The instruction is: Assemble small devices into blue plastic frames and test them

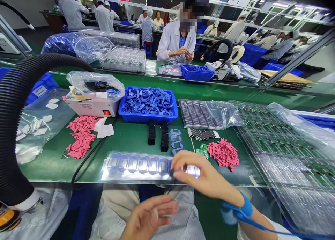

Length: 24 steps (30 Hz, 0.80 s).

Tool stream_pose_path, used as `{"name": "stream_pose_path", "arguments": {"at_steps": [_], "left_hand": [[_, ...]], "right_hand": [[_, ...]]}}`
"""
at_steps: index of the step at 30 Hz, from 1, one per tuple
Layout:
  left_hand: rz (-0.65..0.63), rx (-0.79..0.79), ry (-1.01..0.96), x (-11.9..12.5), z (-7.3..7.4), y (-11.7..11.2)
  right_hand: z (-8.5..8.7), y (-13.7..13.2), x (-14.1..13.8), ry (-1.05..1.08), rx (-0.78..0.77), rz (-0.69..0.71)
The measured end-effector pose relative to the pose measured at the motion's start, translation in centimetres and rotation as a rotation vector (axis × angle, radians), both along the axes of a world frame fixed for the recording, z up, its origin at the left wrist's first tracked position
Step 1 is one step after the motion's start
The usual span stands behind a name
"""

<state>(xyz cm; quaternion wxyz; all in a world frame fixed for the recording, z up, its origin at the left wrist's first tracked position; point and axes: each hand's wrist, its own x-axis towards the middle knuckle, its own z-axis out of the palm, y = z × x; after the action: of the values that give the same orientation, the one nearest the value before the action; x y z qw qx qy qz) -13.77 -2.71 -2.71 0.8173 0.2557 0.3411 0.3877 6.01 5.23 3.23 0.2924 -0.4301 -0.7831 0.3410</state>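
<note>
My right hand [200, 170], with a blue band at its wrist, is over the right part of a shiny clear sheet [104, 173]. Its thumb and fingertips pinch a small dark piece [172, 172], partly hidden by the fingers. A row of oval film pieces [143, 164] lies along the sheet. My left hand [151, 217] is in front of the table edge, above the lap, its fingers stretched out and holding nothing. Beyond the sheet stand two stacks of black pieces [164, 137], beside a column of blue oval frames [176, 138].
A blue bin [148, 118] of blue plastic parts stands behind the stacks. Pink strips lie in a left pile [81, 142] and a right pile [223, 153]. Clear trays [288, 177] cover the right side. A black hose [10, 128] arches at left. Across the bench sits a person [175, 41].
</note>
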Motion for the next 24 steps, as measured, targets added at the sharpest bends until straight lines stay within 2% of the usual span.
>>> {"name": "stream_pose_path", "arguments": {"at_steps": [2,4,6,7,10,13,24], "left_hand": [[-0.08,-0.029,-0.111,0.4,1.1,1.0],[-0.204,0.013,-0.18,0.9,1.8,1.7],[-0.268,0.036,-0.223,1.2,2.1,2.0],[-0.255,0.031,-0.238,1.4,2.0,2.0],[-0.109,0.001,-0.25,1.7,1.8,1.6],[-0.018,0.004,-0.207,1.9,1.7,1.1],[-0.067,0.024,-0.135,2.2,2.5,1.1]], "right_hand": [[1.1,-1.7,-0.4,0.113,-0.126,0.179],[1.6,-3.0,-0.7,0.146,-0.208,0.24],[1.4,-4.1,-0.9,0.164,-0.193,0.17],[1.1,-4.6,-0.9,0.181,-0.141,0.094],[-0.1,-5.8,-1.0,0.199,0.147,-0.145],[-0.7,-6.5,-1.1,0.13,0.349,-0.218],[-0.9,-6.6,-0.9,0.155,0.316,-0.267]]}}
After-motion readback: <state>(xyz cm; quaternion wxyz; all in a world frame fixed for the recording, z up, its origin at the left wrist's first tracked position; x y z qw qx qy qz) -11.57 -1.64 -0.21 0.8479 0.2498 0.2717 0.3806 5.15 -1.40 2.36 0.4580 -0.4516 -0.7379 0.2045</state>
